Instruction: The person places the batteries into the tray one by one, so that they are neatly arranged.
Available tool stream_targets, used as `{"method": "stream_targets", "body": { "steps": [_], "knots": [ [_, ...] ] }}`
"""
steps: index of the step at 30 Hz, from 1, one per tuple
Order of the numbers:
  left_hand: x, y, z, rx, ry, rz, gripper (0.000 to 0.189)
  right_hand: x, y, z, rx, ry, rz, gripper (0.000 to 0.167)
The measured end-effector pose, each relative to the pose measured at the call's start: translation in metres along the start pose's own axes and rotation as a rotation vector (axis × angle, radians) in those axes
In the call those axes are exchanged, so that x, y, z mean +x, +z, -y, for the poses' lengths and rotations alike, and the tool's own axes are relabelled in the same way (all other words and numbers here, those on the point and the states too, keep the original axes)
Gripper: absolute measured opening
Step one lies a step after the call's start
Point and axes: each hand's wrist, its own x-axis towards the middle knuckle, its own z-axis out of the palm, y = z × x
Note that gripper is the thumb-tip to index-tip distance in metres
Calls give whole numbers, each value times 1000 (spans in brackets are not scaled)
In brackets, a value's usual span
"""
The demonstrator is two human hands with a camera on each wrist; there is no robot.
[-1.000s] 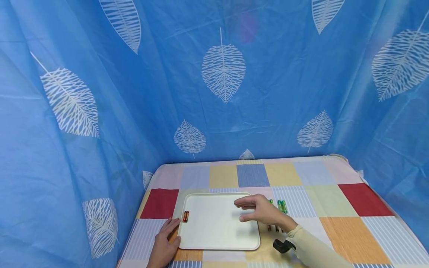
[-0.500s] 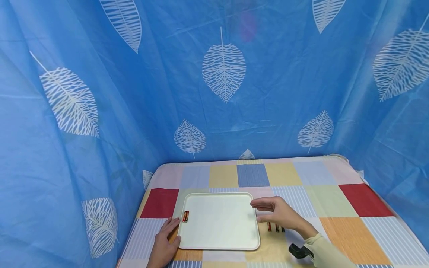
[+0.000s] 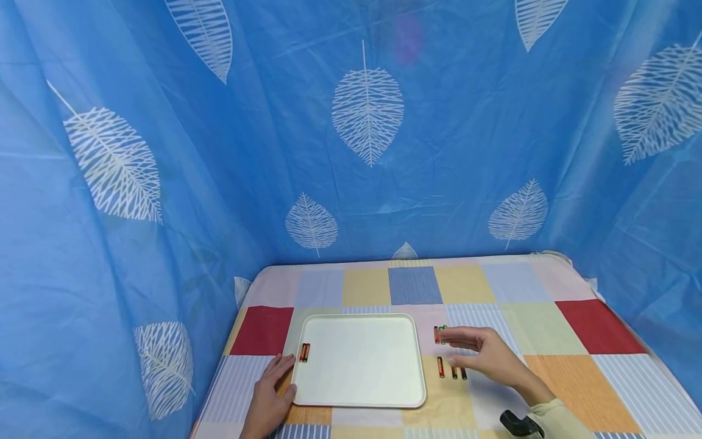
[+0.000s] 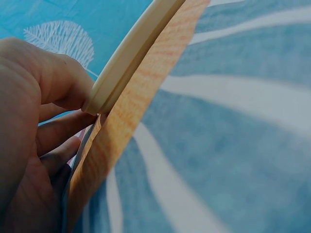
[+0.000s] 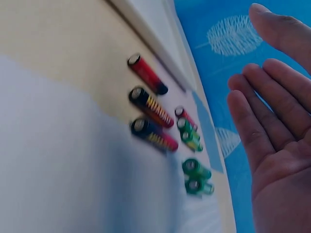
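My left hand (image 3: 270,395) rests at the left edge of the white tray (image 3: 362,399), its fingers relaxed. In the left wrist view the thumb touches the rim of the tray (image 4: 131,56). Two red-and-black batteries (image 3: 304,352) lie side by side in the tray near its left wall. To the right of the tray, my right hand (image 3: 488,356) hovers over loose batteries with nothing in its grasp, fingers extended and thumb apart. Beneath it are three red-and-black batteries (image 5: 151,108) in a row. Behind these lie another red battery (image 5: 185,118) and several green batteries (image 5: 196,169), partly hidden by the hand in the head view.
A patchwork cloth (image 3: 565,381) covers the table. Blue curtains with white leaf prints (image 3: 367,116) hang behind and at both sides. A black band (image 3: 518,422) sits on the right wrist beside a pale sleeve (image 3: 559,421).
My right hand has moved right, from above the tray's right part to over the batteries, uncovering the front row and the back red one. The left hand stays put.
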Motion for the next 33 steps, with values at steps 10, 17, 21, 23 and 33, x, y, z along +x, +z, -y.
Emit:
{"method": "stream_targets", "body": {
  "steps": [10,17,21,23,33],
  "knots": [
    [-1,-1,0,1,13,-4,58,-23,-9,-5,-29,132,-50,54],
    [0,0,1,-5,19,-1,58,-30,-8,-15,-25,158,-64,56],
    [1,1,1,-8,31,-17,58,-31,-6,-19,-37,184,-53,55],
    [1,2,1,-5,34,-24,58,-30,-6,-21,-48,194,-54,55],
    [1,2,1,2,26,-18,57,-32,-7,-26,-100,195,-44,53]
  ]
}}
